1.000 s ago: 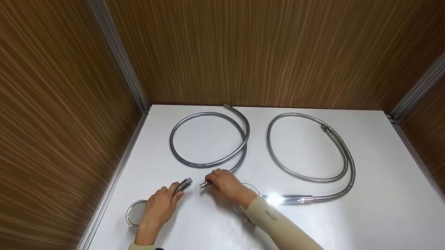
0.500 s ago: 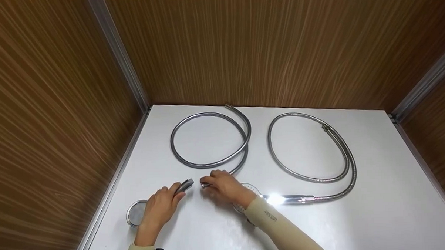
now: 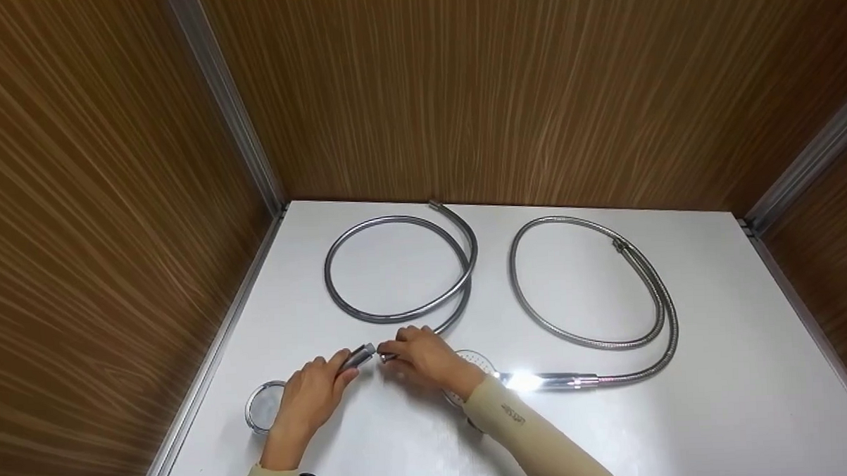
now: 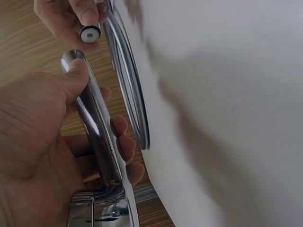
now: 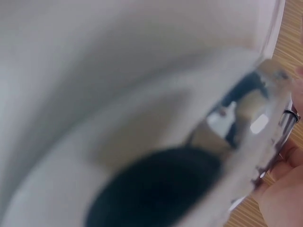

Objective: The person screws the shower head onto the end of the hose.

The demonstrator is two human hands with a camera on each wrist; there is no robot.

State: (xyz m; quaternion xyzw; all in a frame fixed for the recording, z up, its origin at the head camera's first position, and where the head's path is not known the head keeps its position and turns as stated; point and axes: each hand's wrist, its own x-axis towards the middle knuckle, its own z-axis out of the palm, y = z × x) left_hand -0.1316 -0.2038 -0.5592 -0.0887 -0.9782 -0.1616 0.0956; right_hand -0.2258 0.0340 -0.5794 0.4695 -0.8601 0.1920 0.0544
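My left hand (image 3: 309,397) grips a chrome shower head (image 3: 357,356) by its handle. Its fingers wrap around the handle in the left wrist view, with the thumb near the threaded end. The round head (image 3: 265,407) sticks out behind the wrist. My right hand (image 3: 427,354) pinches the end fitting (image 4: 90,34) of a grey metal shower hose (image 3: 328,269). Fitting and handle end face each other, close together; a small gap shows between them in the left wrist view. The rest of this hose lies coiled on the table. The right wrist view is largely blurred.
Under the right forearm lies a second shower head (image 3: 475,361), partly hidden, its chrome handle (image 3: 559,380) joined to another coiled hose (image 3: 669,314). Wood-grain panels (image 3: 489,88) enclose the white table (image 3: 738,368) at the back and sides.
My left hand has moved slightly right with the shower head, bringing its handle end nearer the hose fitting. My right fingers have shifted forward over the fitting, covering more of it.
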